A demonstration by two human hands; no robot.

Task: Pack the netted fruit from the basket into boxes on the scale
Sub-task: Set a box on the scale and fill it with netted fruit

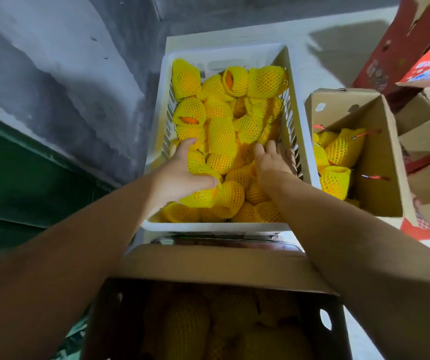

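From the head camera, two bare arms reach down into a white slatted basket (298, 141) heaped with netted fruit (221, 136) — orange fruit in yellow foam mesh sleeves; the left hand (182, 175) curls its fingers and thumb round one netted piece (203, 189) at the basket's near left, while the right hand (273, 162) lies palm-down on the pile at the near right side, whether it grips anything cannot be told. Nearest the camera, an open cardboard box (208, 266) holds more netted fruit in shadow; a strip of metal, seemingly the scale (224, 241), shows between this box and the basket. To the right of the basket a second open carton (380, 162) holds several netted pieces; red printed boxes (401, 48) stand beyond it — a grey wall (60, 63) rises at left.
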